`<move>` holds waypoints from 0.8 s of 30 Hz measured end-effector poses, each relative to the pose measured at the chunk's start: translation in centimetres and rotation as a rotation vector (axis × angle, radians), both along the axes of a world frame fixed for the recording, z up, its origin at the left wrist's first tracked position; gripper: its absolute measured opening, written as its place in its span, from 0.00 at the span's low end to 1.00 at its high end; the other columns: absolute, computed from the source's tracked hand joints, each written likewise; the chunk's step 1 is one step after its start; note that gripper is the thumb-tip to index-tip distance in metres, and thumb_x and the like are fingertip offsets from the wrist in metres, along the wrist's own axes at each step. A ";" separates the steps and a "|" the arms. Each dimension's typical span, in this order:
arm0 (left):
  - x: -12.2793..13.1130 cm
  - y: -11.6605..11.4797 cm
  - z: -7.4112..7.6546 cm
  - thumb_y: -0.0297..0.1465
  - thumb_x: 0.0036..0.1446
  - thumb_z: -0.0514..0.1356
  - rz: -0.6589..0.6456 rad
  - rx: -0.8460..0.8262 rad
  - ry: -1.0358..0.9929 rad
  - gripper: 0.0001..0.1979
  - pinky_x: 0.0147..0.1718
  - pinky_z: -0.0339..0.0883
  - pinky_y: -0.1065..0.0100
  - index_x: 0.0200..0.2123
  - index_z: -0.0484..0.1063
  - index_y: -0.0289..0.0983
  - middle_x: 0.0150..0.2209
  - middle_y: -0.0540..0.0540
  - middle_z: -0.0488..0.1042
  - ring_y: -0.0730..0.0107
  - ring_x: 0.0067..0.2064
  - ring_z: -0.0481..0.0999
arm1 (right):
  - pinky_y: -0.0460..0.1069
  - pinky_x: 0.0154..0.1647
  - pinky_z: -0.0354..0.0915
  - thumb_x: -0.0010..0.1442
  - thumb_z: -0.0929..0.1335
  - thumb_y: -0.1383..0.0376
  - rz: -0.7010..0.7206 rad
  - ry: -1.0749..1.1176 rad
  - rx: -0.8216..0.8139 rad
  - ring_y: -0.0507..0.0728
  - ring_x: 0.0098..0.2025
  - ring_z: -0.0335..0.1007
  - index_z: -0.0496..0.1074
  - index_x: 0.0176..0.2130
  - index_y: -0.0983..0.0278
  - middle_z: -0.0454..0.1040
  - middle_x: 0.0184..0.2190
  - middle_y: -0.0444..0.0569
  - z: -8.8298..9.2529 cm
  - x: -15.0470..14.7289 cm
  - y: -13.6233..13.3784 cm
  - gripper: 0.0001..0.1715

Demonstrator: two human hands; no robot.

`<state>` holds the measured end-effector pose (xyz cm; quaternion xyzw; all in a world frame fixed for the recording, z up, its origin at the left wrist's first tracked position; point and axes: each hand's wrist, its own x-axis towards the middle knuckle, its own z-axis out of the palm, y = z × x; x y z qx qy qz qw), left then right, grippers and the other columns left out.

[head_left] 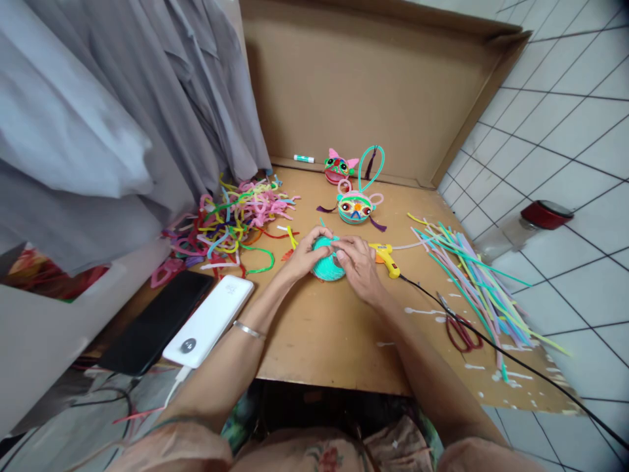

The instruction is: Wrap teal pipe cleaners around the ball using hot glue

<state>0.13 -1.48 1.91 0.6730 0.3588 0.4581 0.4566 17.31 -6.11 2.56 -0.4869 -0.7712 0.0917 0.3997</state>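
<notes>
A round turquoise piece coiled from pipe cleaners (328, 267) is between my two hands, over the middle of the table. My left hand (313, 251) grips its left and upper edge, with the thumb lying across the top. At its upper right, the fingers of my right hand (358, 262) are pinched together against it; whatever small bit they hold is hidden. Just right of that hand lies a yellow hot glue gun (390, 261), partly covered by it. Beyond my hands sits a finished-looking pipe cleaner animal head (354, 208) with a turquoise loop and purple tassels.
A second, red and pink head (339, 167) and a glue stick (304, 158) stand at the back. Tangled pipe cleaners (236, 219) heap at left, straight ones (472, 282) at right near red-handled scissors (462, 331). A white power bank (209, 321), black phone (157, 321) and glass jar (511, 233) flank them.
</notes>
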 end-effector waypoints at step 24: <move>-0.2 0.4 -0.4 0.35 0.46 0.61 0.055 -0.016 -0.084 0.13 0.64 0.56 0.52 0.35 0.75 0.38 0.49 0.42 0.74 0.50 0.60 0.68 | 0.59 0.54 0.66 0.68 0.59 0.51 -0.040 0.348 -0.079 0.61 0.50 0.72 0.77 0.44 0.59 0.78 0.44 0.52 -1.4 1.0 1.3 0.23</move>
